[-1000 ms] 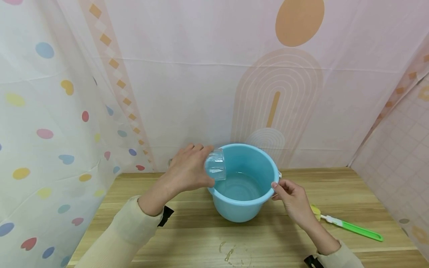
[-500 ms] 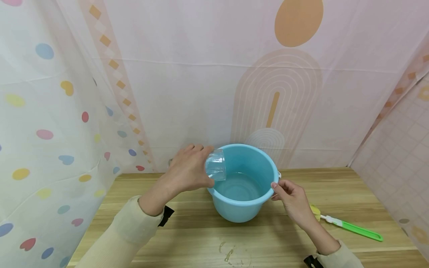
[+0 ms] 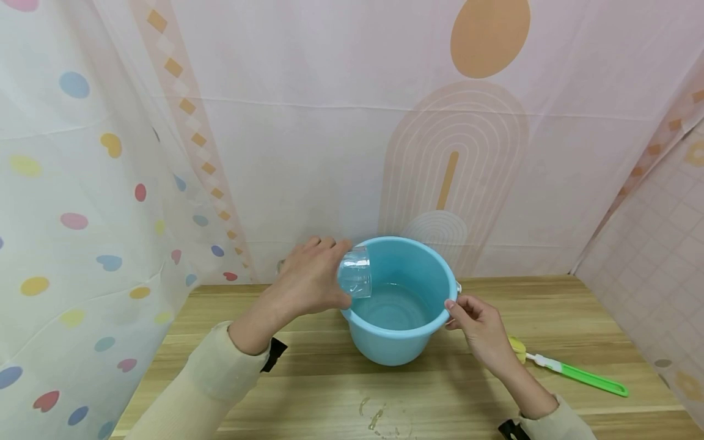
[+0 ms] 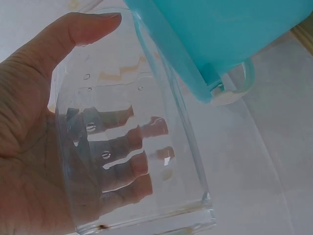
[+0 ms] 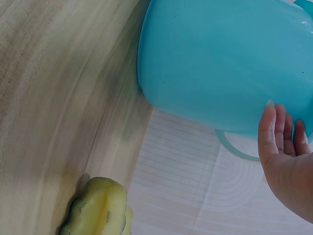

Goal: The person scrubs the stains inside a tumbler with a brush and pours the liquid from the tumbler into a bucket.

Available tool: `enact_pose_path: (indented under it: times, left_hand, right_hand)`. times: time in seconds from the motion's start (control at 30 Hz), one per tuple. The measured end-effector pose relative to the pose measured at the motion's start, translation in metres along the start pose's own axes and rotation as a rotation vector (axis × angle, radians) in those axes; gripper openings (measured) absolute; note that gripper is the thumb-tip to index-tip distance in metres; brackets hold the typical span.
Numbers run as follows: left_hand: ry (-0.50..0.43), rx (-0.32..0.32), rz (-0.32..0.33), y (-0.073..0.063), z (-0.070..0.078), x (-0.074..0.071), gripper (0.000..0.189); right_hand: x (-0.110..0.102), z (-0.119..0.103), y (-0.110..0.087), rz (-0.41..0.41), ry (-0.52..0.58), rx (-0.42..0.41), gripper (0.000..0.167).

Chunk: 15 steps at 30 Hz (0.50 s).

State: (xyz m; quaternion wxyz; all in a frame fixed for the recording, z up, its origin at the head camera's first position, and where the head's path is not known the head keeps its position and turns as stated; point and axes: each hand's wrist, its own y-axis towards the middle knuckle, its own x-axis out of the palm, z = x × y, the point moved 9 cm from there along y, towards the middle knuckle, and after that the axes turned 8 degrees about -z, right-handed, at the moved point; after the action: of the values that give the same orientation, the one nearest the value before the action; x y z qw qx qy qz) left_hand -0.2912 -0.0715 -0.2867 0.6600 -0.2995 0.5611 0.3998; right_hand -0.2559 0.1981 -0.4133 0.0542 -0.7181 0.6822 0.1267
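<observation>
My left hand [image 3: 305, 275] grips a clear drinking glass [image 3: 354, 273], tipped on its side with its mouth over the left rim of a light blue bucket [image 3: 387, 349]. In the left wrist view the fingers wrap behind the glass [image 4: 161, 191], the thumb lies near its rim, and small droplets cling to it. Shallow water [image 3: 393, 308] covers the bucket's bottom. At the bucket's right rim my right hand [image 3: 484, 333] pinches the edge between thumb and fingers. The right wrist view shows that hand's fingers [image 5: 279, 129] against the bucket's outer wall.
Right of the bucket lies a bottle brush with a green handle [image 3: 591, 379] and a yellow sponge head [image 5: 100, 208]. Wet spots [image 3: 376, 418] mark the wooden table [image 3: 308, 391] in front. Patterned curtains [image 3: 308, 153] stand behind and along both sides.
</observation>
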Motion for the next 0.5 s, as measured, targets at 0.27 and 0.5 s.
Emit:
enact_pose_path:
  times: [0.27,0.5]
  left_hand:
    - [0.028,0.009,-0.004,0.0009,0.0020,-0.0001,0.082]
    - [0.038,0.011,-0.016,0.0021,0.0041,0.0002,0.079]
  right_hand:
    - [0.0004,-0.0010,0.0004,0.001,0.017,0.006,0.031]
    - [0.0002,-0.0015,0.0002,-0.002,0.017,0.001,0.032]
